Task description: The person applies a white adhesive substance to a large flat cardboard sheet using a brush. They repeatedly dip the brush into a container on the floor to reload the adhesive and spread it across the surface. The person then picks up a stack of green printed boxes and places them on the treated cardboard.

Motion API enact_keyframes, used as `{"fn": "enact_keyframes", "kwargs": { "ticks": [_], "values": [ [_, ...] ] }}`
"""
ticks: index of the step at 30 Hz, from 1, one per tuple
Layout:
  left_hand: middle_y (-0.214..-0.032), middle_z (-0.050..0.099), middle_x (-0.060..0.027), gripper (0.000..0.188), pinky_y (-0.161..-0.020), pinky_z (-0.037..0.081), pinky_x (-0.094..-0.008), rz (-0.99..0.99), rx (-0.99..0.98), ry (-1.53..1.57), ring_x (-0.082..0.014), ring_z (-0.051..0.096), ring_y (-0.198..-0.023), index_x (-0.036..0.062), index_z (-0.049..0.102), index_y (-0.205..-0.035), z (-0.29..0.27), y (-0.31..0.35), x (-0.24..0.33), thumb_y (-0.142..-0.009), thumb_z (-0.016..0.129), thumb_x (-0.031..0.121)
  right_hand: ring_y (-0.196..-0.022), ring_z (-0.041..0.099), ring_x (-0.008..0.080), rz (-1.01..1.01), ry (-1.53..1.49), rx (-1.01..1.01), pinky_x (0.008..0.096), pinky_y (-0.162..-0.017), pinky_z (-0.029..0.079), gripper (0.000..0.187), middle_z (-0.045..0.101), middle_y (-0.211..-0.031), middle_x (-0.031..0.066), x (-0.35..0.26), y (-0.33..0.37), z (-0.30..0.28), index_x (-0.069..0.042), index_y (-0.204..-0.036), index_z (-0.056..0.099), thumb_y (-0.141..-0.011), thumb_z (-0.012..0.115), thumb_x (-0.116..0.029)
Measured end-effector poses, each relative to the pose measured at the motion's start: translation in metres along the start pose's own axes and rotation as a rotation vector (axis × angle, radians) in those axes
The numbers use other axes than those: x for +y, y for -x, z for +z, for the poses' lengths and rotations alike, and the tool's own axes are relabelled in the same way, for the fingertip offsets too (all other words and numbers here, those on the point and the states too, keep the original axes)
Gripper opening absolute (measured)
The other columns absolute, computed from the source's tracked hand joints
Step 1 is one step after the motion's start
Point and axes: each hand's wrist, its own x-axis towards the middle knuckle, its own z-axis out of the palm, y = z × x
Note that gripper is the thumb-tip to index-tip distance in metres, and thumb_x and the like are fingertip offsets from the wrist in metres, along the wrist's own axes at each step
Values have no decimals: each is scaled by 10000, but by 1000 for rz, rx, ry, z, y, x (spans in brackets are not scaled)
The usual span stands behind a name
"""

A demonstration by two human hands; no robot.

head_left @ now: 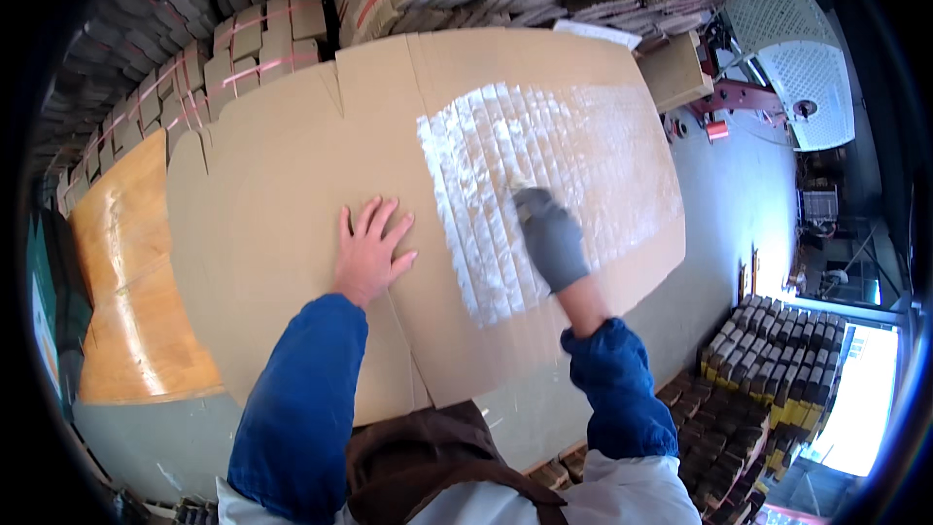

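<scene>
A large brown cardboard sheet [282,156] lies flat in front of me. My left hand [369,253] is bare and rests on it, fingers spread, pressing the surface. In a grey glove, my right hand [551,238] is closed and slightly blurred over the striped area. A small pale bit shows at its far side, but what it grips is hidden. Beneath and around that hand lie narrow, side-by-side strips [486,175] covered in wet-looking white paste. The paste thins into a streaky film toward the right.
Bundled cardboard pieces [272,34] with pink ties line the far side. An orange-brown wooden board [136,282] extends at the left. A machine with a white perforated guard [792,63] stands at the far right. Dark stacked pieces [777,350] fill the near right.
</scene>
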Motion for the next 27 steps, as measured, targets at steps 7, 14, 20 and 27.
{"fn": "enact_keyframes", "kwargs": {
  "ticks": [7, 14, 20, 27],
  "values": [
    [-1458, 400, -100, 562, -1122, 160, -657, -33, -50, 28, -339, 316, -1379, 182, 562, -1316, -10, 0, 1, -809, 687, 390, -696, 673, 330, -222, 19, 116, 446, -567, 544, 181, 675, -965, 114, 28, -74, 12, -97, -1037, 627, -886, 527, -88],
    [-1454, 406, -87, 581, -1099, 175, -680, -41, -90, 6, -329, 316, -1376, 202, 577, -1301, -8, -5, 6, -775, 721, 402, -904, 679, 331, -355, -1, -23, 447, -752, 551, 239, 663, -1121, 130, 21, -107, 17, -107, -1108, 616, -890, 517, -93],
    [-1440, 404, -114, 592, -1085, 181, -690, -29, -90, -2, -366, 333, -1348, 158, 580, -1270, -5, -5, 3, -741, 726, 380, -904, 657, 351, -198, -306, 215, 423, -764, 535, 163, 657, -1034, 145, 103, -165, -22, -69, -1015, 637, -857, 607, -42],
    [-1430, 413, -116, 618, -1069, 201, -697, -10, -75, -42, -368, 347, -1332, 167, 586, -1258, -2, -3, -1, -708, 746, 397, -857, 677, 323, -141, -692, 204, 377, -736, 540, 123, 688, -956, 137, 73, -172, -21, -63, -936, 644, -856, 689, -146]
  ]
}}
